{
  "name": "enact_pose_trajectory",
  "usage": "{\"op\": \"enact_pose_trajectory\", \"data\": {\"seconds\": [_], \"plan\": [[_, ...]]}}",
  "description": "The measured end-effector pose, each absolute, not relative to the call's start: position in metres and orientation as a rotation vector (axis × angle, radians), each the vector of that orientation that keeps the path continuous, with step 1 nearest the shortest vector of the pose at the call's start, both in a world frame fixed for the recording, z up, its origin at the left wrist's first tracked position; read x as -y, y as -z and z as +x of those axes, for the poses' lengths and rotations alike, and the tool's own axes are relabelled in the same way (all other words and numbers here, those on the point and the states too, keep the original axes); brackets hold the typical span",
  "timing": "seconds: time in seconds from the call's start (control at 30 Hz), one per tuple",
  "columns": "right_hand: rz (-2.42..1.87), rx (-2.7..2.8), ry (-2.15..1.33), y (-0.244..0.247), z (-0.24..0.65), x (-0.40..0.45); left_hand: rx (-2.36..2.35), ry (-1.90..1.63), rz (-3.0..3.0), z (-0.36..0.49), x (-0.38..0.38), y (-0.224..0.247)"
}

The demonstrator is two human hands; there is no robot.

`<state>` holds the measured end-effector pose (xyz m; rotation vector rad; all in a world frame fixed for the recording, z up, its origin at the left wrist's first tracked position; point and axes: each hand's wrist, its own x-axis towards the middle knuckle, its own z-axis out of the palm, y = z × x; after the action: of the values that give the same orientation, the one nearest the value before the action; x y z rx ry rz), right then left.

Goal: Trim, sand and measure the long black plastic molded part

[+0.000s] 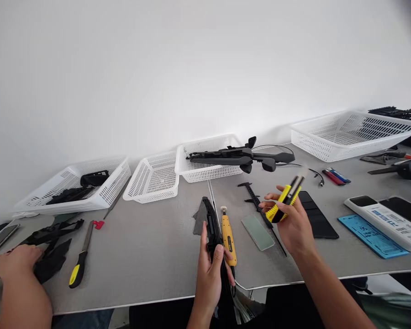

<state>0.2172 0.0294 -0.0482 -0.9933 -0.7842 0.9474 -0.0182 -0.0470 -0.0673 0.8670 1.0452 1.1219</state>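
Note:
My left hand (208,274) is closed around a long black plastic part (211,226), which it holds tilted up near the table's front edge. In my right hand (294,226) is a yellow and black utility knife (286,199), raised above the table with its blurred tip pointing up and away. Just right of the black part lies a yellow rotary tool (228,237) with a cord. A dark grey cloth (200,218) shows behind the part. Beneath and beside my right hand are a black caliper (251,194), a pale green glass-like plate (258,232) and a dark tablet-like panel (317,214).
White baskets line the wall; the middle basket (209,177) bears long black parts (226,160). A file (83,256) lies at left, near a co-worker's arm (23,283). At right are a white device (393,224), a blue plate (371,235) and another basket (329,151).

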Motion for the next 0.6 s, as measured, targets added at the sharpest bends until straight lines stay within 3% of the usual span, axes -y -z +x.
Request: {"op": "enact_pose_trajectory", "data": {"seconds": [0.17,0.3,0.4,0.6], "plan": [[-1.017,0.899,-1.071,0.043,0.204,-0.010,-1.035,-1.079,0.912,-0.018,0.046,0.066],[-1.156,1.509,-1.305,0.042,0.191,-0.005,-1.035,-1.053,0.936,-0.020,0.047,0.067],[-1.321,1.942,-1.080,0.036,0.191,-0.005,-1.039,-1.020,0.963,-0.020,0.046,0.065],[-1.449,2.262,-0.721,0.025,0.198,-0.015,-1.045,-1.008,0.967,-0.017,0.045,0.064]]}}
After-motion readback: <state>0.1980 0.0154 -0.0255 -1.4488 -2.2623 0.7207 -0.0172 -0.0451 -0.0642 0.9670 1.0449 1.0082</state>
